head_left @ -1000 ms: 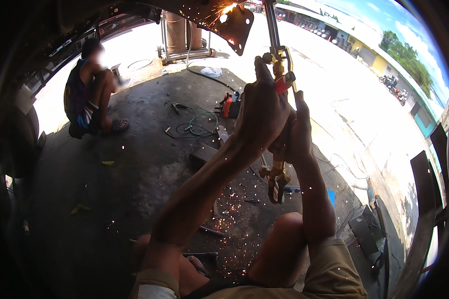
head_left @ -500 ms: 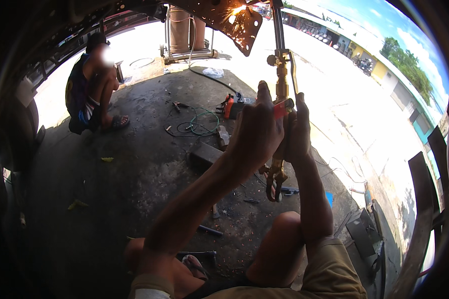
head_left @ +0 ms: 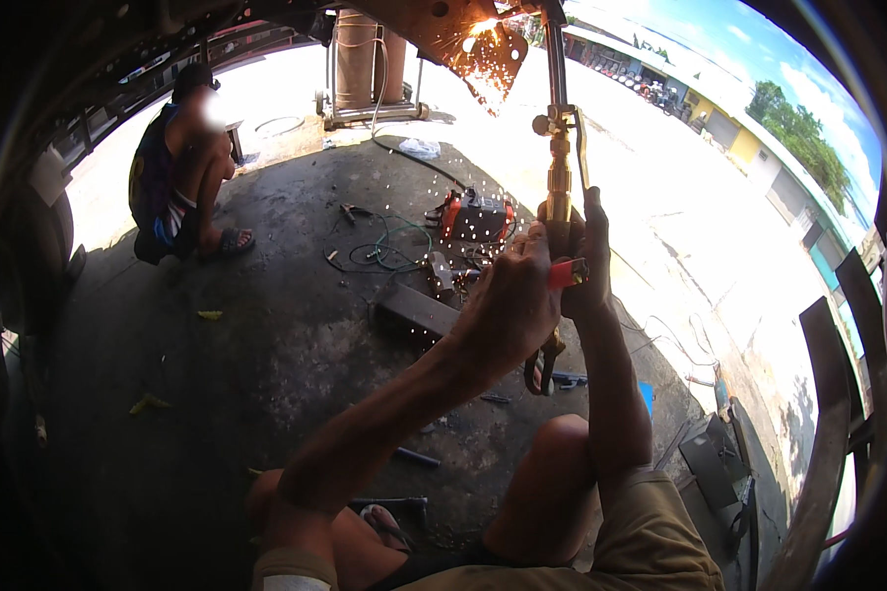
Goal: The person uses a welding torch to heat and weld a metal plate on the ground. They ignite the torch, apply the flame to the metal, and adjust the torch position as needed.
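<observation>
Most fingers of our right hand point(head_left: 595, 284) are hidden as it curls around the brass torch point(head_left: 559, 177) at one o'clock, whose tip is lost in glaring sparks point(head_left: 487, 69), while our left hand point(head_left: 511, 297) clasps a red lighter point(head_left: 564, 274).

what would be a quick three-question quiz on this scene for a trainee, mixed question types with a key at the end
1. Multiple choice: where do the sparks spray from?
a) the red-and-black machine on the floor
b) the metal plate at the top of the view
c) the green cable

2. True or false: the two brown cylinders stand on a wheeled cart.

3. Fill in the blank: close to the brass torch, the left hand holds a small object coloured ____.

Key: 1. b; 2. true; 3. red
</observation>
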The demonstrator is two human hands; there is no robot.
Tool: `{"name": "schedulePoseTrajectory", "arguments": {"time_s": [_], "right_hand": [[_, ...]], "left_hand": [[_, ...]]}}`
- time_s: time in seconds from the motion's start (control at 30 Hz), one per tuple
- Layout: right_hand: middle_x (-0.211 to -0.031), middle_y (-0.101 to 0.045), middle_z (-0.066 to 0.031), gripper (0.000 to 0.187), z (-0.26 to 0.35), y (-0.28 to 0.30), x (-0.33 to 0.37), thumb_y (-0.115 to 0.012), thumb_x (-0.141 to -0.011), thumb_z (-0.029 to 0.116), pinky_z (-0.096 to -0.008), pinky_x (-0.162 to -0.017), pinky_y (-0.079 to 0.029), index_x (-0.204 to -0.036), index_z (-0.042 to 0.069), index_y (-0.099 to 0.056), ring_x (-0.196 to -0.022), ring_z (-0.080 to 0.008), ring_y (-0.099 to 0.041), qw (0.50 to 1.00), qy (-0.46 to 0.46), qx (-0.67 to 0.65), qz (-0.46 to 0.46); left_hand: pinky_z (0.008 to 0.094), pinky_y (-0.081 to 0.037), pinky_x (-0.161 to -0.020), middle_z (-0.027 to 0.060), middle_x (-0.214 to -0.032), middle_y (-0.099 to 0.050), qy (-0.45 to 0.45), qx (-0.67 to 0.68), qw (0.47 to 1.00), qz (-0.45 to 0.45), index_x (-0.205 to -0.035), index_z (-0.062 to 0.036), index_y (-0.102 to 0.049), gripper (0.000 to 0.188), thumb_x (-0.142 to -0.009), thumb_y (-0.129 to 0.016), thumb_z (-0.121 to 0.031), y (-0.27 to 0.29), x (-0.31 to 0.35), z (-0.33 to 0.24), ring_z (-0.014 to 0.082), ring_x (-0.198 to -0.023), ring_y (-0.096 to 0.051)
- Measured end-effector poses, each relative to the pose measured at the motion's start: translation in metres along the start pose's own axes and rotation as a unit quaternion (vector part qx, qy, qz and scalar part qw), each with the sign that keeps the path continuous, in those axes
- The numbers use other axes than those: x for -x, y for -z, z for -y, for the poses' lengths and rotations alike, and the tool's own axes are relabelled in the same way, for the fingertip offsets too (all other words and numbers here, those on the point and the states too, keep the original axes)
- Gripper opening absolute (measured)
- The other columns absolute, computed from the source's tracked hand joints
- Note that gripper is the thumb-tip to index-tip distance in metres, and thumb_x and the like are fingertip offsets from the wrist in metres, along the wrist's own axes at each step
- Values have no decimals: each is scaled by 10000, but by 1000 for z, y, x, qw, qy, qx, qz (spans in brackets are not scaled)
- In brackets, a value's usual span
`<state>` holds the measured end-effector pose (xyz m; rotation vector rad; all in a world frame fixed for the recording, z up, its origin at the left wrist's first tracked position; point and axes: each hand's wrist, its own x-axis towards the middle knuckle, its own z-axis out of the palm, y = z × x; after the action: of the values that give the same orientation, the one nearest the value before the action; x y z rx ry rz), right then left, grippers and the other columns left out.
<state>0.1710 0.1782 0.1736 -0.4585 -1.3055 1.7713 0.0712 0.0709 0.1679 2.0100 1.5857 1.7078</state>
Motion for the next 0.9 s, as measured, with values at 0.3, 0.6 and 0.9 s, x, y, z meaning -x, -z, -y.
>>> {"name": "schedulePoseTrajectory", "arguments": {"time_s": [0.3,0.6,0.9], "right_hand": [[-821,-594,-42,686,-7,-2,-3,-474,-952,700,-294,-695,-486,-1050,38,-626,-734,-151,-591,1000,2,-21,4],[-787,-555,-25,672,-4,-9,0,-462,-951,708,-296,-677,-474,-1025,55,-601,-719,-142,-570,1000,24,13,-11],[-799,-555,-29,690,-7,-13,1,-450,-951,718,-302,-682,-468,-1038,49,-597,-723,-150,-567,999,28,13,-32]], "left_hand": [[492,-564,-817,293,-1034,-668,13,4,1000,18,-1225,65,-525,361,-874,-604,33,3,3,4,468,-970,-673],[496,-577,-736,306,-930,-679,33,3,999,25,-1248,82,-493,381,-898,-620,1,7,3,-3,461,-890,-699],[473,-586,-724,311,-937,-680,31,3,999,28,-1262,129,-477,411,-908,-629,-16,10,4,-8,447,-890,-708]]}}
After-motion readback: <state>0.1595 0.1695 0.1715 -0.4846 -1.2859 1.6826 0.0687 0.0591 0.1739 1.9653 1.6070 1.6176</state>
